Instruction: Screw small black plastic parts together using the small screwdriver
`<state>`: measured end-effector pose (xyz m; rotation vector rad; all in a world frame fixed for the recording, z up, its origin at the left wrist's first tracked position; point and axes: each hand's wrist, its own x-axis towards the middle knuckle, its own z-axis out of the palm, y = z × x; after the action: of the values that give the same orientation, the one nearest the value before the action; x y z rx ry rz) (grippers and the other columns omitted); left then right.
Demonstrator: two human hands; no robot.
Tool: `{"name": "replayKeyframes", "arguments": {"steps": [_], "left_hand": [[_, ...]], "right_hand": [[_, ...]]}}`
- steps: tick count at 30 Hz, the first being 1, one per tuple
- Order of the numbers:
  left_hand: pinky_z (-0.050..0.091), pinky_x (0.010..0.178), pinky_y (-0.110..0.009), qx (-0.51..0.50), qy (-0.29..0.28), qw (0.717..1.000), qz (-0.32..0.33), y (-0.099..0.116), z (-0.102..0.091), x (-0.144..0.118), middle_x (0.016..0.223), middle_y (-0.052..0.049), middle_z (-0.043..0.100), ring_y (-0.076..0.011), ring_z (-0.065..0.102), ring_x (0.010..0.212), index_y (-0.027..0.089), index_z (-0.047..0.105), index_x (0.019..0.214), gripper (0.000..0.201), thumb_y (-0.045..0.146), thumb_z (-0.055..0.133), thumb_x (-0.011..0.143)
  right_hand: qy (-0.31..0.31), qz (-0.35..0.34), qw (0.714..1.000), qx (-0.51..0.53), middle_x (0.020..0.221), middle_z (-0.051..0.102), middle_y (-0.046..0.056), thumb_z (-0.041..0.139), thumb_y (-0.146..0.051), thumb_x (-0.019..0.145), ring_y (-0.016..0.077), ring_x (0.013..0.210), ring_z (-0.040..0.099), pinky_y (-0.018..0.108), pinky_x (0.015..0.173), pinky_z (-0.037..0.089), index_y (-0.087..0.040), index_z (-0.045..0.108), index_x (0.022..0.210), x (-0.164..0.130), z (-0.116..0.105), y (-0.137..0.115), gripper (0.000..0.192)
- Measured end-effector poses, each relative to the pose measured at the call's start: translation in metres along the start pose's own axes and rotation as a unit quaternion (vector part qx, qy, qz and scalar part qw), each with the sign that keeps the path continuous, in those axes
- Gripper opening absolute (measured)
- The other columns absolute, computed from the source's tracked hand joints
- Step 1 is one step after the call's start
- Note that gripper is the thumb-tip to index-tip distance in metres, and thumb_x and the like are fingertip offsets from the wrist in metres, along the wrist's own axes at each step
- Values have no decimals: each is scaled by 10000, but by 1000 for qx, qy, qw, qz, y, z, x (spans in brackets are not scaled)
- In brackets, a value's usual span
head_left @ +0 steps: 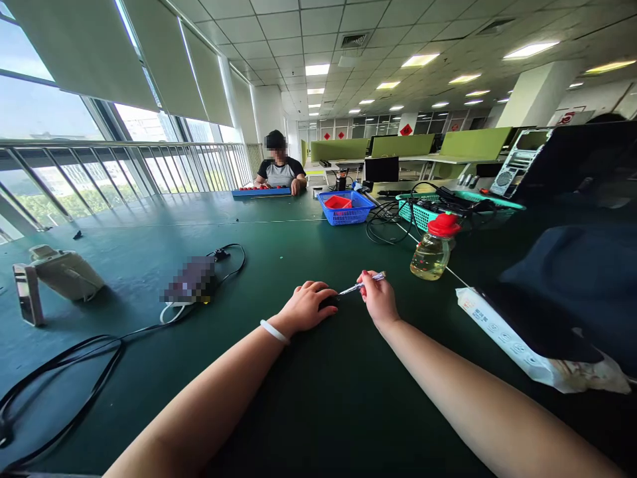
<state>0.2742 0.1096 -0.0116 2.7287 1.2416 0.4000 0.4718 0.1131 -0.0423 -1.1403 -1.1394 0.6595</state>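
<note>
My left hand (309, 305), with a white band at the wrist, rests on the dark green tabletop (279, 411). Its fingers are curled over a small black object (329, 303), mostly covered, whose kind I cannot make out. In my right hand (379, 302) is a slim, shiny silver pen-shaped tool (352, 289), pinched between thumb and fingers. The tool slants down to the left, its thin tip at the black object by my left fingertips. Whether the tip touches it is too small to tell.
A red-capped bottle (432, 252) and a white packet (507, 338) lie to the right. Blue (348, 216) and green (413, 214) baskets stand beyond, with cables. Leftward are a blurred-out device (192, 280), a black cord (107, 358) and a propped phone (28, 295). A person (279, 169) sits opposite.
</note>
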Motion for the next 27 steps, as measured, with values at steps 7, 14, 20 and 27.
{"name": "replayKeyframes", "arguments": {"steps": [7, 14, 20, 27], "left_hand": [[448, 997, -493, 18, 5, 1000, 0, 4, -2, -4, 1305, -89, 578, -291, 511, 1205, 247, 620, 1177, 363, 465, 551, 896], [431, 1022, -489, 43, -3, 999, -15, -3, -12, -50, 1321, -89, 539, -275, 481, 1226, 253, 594, 1170, 340, 466, 488, 928], [446, 1016, -469, 87, 0, 992, -89, -49, -38, -133, 1282, -92, 555, -272, 515, 1182, 252, 601, 1177, 338, 437, 466, 928], [433, 1047, -475, 136, -2, 966, -219, -111, -72, -227, 1275, -111, 595, -295, 560, 1179, 216, 630, 1151, 435, 476, 403, 886]], "right_hand": [[-22, 21, 998, 63, 487, 416, -59, 534, -635, 800, 99, 427, 400, 221, 409, 315, -214, 513, 644, -7, 2, -11, 450], [4, -5, 998, 65, 511, 437, -50, 521, -616, 815, 105, 458, 428, 224, 423, 336, -214, 515, 660, -13, -3, -21, 431], [28, -12, 998, 59, 508, 452, -49, 508, -600, 832, 111, 463, 444, 232, 434, 341, -216, 519, 659, -10, -4, -17, 421], [21, -4, 998, 51, 502, 460, -47, 513, -612, 830, 114, 458, 450, 237, 439, 345, -215, 533, 663, -11, -3, -17, 432]]}}
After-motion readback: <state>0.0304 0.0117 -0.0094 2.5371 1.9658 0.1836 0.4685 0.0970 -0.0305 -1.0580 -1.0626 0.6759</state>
